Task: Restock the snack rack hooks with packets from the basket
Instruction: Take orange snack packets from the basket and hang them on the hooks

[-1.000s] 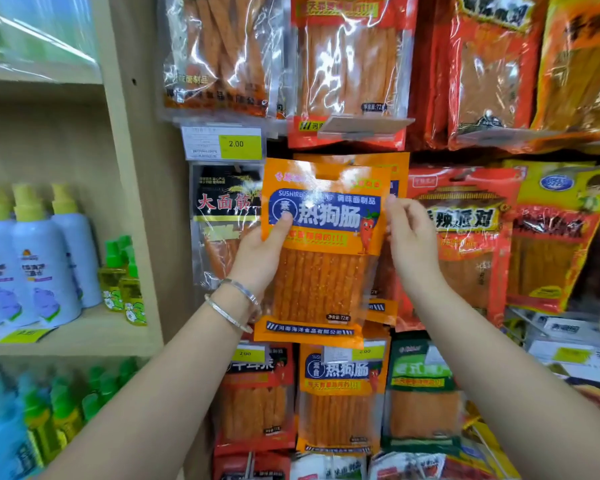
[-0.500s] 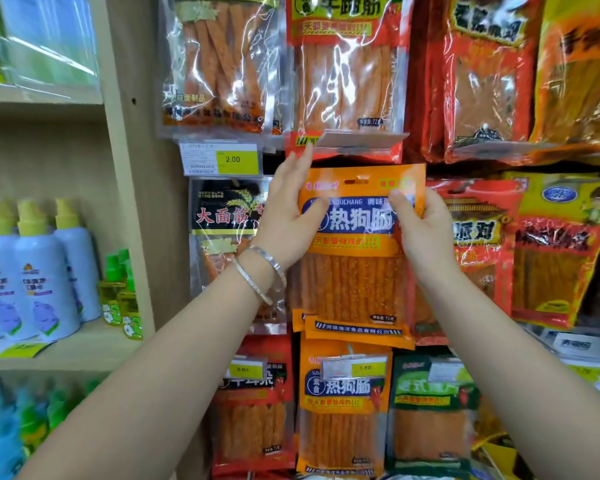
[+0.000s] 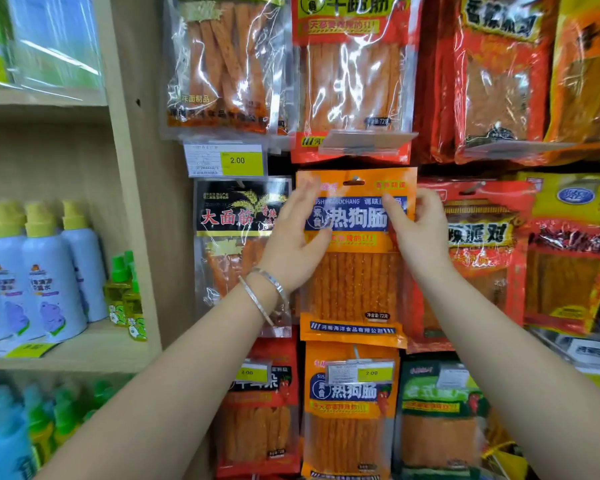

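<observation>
snack packet (image 3: pixel 354 289) of orange sticks hangs in the middle row, its slot over a hook (image 3: pixel 356 179) — a black-labelled packet (image 3: pixel 236 237) just left of it, a red packet (image 3: pixel 478 244) just right. your left hand (image 3: pixel 297 244) lies on its upper left corner with fingers straight and loose, blurred at the tips. your right hand (image 3: pixel 420 230) pinches the upper right edge — thumb on the front, fingers curled. below hangs a matching packet (image 3: pixel 350 427) behind a yellow price tag (image 3: pixel 361 372).
</observation>
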`<action>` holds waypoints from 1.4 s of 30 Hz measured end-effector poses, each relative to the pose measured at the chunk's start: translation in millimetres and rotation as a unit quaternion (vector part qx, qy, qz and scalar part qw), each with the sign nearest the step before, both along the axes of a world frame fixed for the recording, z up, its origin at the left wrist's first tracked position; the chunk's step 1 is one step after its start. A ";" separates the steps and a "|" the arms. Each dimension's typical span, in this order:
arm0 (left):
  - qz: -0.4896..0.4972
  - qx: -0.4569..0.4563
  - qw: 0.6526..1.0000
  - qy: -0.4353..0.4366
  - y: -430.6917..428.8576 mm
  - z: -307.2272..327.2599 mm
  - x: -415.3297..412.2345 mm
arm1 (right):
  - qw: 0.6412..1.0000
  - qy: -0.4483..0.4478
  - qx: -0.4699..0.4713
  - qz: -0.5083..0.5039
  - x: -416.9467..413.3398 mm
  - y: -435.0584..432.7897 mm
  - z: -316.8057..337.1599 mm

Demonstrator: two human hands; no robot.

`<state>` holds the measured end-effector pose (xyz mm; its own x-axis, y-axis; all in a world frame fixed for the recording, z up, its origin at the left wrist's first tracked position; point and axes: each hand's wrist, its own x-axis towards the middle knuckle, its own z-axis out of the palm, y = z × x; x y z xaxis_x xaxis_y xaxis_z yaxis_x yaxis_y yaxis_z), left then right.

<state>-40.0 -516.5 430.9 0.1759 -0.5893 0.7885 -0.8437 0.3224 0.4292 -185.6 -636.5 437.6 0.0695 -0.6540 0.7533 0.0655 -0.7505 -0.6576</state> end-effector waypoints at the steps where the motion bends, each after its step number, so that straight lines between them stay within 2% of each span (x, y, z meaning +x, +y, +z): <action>1: 0.016 0.020 1.000 -0.015 -2.0 -9.6 2.4 | 1.000 0.001 -0.021 -0.021 -1.1 0.5 -5.5; 4: 0.050 0.074 0.994 -0.065 -5.6 -43.5 8.4 | 0.977 0.069 -0.150 -0.138 -7.1 1.9 -30.2; 6: 0.063 0.097 0.987 -0.107 -6.4 -66.4 10.8 | 0.926 0.173 -0.250 -0.223 -11.1 2.0 -53.4; 8: 0.078 0.121 0.978 -0.153 -7.3 -86.1 12.2 | 0.882 0.267 -0.306 -0.240 -13.9 1.3 -76.1; 11: 0.098 0.136 0.968 -0.186 -12.1 -101.4 14.5 | 0.858 0.355 -0.302 -0.217 -12.8 -1.0 -96.6; 16: 0.116 0.149 0.965 -0.180 -30.0 -96.9 22.9 | 0.842 0.429 -0.254 -0.206 3.8 -8.3 -89.8; 25: 0.089 0.176 0.960 -0.199 -46.6 -100.6 30.7 | 0.851 0.442 -0.178 -0.220 21.5 -4.9 -90.8; 29: 0.030 0.174 0.976 -0.129 -27.4 -99.6 18.8 | 0.864 0.445 -0.136 -0.190 7.7 13.9 -89.4; 33: -0.028 0.175 0.983 -0.056 28.0 -119.4 8.5 | 0.899 0.389 -0.114 -0.164 -15.6 61.7 -103.7; 35: -0.026 0.152 0.988 -0.006 69.3 -143.3 3.7 | 0.924 0.355 -0.079 -0.115 -25.6 93.2 -127.3; 37: -0.003 0.158 0.986 0.050 116.6 -182.2 -0.7 | 0.944 0.328 -0.003 -0.026 -34.6 131.2 -164.5; 39: 0.024 0.217 0.966 0.141 169.3 -235.4 -2.9 | 0.946 0.314 0.073 0.040 -43.3 173.2 -211.6; 42: 0.090 0.333 0.897 0.276 256.6 -313.3 -8.2 | 0.911 0.347 0.186 0.125 -51.8 235.5 -287.9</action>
<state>-48.2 -259.9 117.6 0.5716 -0.8198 0.0349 -0.4553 -0.2816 0.8446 -237.4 -401.0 149.7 0.6262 -0.7531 0.2017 -0.3239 -0.4866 -0.8114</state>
